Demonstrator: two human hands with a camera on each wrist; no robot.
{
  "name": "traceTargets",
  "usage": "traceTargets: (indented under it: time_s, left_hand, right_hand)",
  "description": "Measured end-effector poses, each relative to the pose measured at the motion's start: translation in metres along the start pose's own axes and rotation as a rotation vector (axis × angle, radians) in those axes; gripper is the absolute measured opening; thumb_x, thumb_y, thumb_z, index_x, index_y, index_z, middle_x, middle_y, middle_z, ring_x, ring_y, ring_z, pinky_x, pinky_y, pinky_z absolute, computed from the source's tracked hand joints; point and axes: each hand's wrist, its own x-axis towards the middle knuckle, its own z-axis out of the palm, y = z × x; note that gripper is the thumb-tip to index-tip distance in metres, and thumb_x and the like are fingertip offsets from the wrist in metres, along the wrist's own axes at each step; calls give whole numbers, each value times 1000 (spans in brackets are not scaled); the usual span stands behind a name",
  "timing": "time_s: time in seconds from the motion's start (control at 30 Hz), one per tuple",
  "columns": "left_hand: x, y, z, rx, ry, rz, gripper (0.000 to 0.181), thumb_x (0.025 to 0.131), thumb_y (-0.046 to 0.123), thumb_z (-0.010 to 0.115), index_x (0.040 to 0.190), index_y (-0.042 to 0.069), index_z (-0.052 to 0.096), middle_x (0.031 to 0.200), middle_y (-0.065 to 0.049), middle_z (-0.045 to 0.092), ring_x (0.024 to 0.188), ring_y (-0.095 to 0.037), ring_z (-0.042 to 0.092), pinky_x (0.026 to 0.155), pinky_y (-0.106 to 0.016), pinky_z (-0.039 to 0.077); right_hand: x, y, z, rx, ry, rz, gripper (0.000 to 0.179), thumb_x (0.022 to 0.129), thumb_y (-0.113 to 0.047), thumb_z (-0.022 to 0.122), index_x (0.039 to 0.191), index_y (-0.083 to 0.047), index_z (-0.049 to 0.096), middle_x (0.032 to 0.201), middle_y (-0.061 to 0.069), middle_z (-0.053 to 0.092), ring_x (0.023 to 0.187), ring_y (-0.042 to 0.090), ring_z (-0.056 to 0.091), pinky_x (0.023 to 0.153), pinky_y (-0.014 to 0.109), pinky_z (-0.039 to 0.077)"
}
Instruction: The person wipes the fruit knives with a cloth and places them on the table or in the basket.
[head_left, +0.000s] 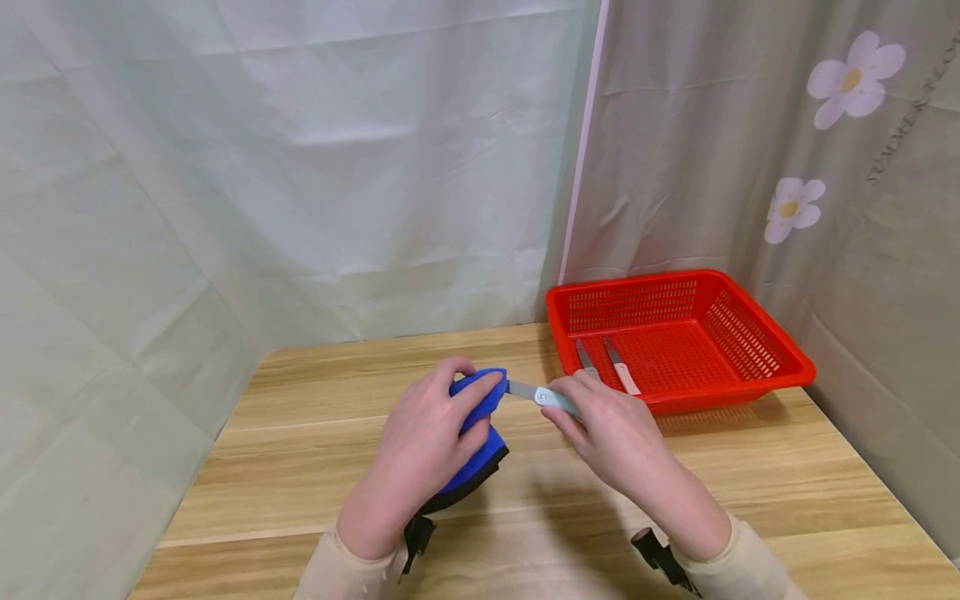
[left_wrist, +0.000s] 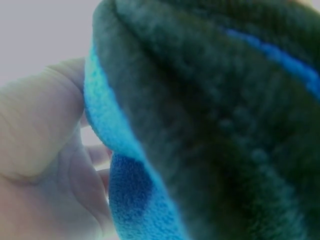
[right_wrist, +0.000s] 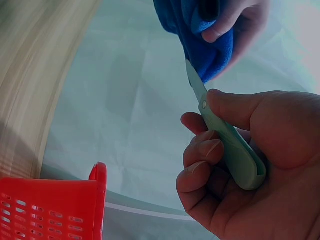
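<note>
My right hand [head_left: 611, 425] grips a folding knife [right_wrist: 227, 137] by its pale green handle, blade unfolded and pointing left. A blue cloth [head_left: 474, 462] with a dark edge is bunched in my left hand [head_left: 423, 433], pinched between thumb and fingers. The cloth meets the blade and covers its tip, as the right wrist view also shows. Up close in the left wrist view, the folded cloth [left_wrist: 112, 107] hides most of the fingers. Two more knives with unfolded blades, one with a white handle [head_left: 626, 379], lie in the red basket [head_left: 780, 375].
The red basket stands at the back right of the wooden table [head_left: 300, 433]. A pale curtain [head_left: 375, 167] hangs behind the table and along its sides. Dark wrist straps [head_left: 418, 537] sit under both sleeves.
</note>
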Motion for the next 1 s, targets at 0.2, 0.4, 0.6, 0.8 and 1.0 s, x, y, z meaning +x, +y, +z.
traceTargets:
  time_s: [0.2, 0.4, 0.6, 0.8, 1.0]
  left_hand:
    - [-2, -3, 0, -2, 26, 7, 48, 92, 16, 88, 139, 17, 79, 128, -13, 66, 97, -31, 71, 80, -48, 63]
    - [-3, -6, 1, -12, 44, 7, 46, 94, 16, 88, 138, 14, 79, 127, -15, 66, 92, -32, 72, 77, -48, 62]
    - [-3, -9, 1, -6, 53, -10, 47, 93, 16, 89, 138, 13, 78, 128, -16, 66, 91, -33, 73, 76, -49, 63]
    - [-4, -13, -1, -2, 46, -42, 48, 93, 16, 88, 140, 13, 77, 130, -15, 65, 91, -33, 73, 74, -48, 64]
    - [-6, -17, -2, -3, 35, -43, 49, 94, 14, 86, 142, 11, 76, 130, -16, 64, 95, -35, 73, 77, -50, 64]
  right_hand:
    - [-2, -2, -3, 11, -12, 26, 26, 97, -22, 88, 120, -16, 77, 98, -5, 67, 73, 8, 56, 58, 25, 49]
    - [-5, -3, -5, 3, -12, 33, 26, 98, -22, 88, 120, -16, 77, 99, -5, 68, 74, 8, 57, 60, 26, 49]
    - [-4, -2, -7, -14, -5, 17, 24, 97, -22, 88, 118, -16, 77, 99, -5, 67, 74, 8, 57, 61, 28, 49]
    - [-3, -1, -8, -6, -9, 8, 23, 98, -23, 87, 117, -17, 76, 99, -5, 67, 75, 9, 56, 58, 27, 48]
    - [-4, 1, -10, -8, -12, 32, 22, 100, -22, 85, 117, -16, 75, 100, -4, 66, 75, 11, 58, 64, 35, 55]
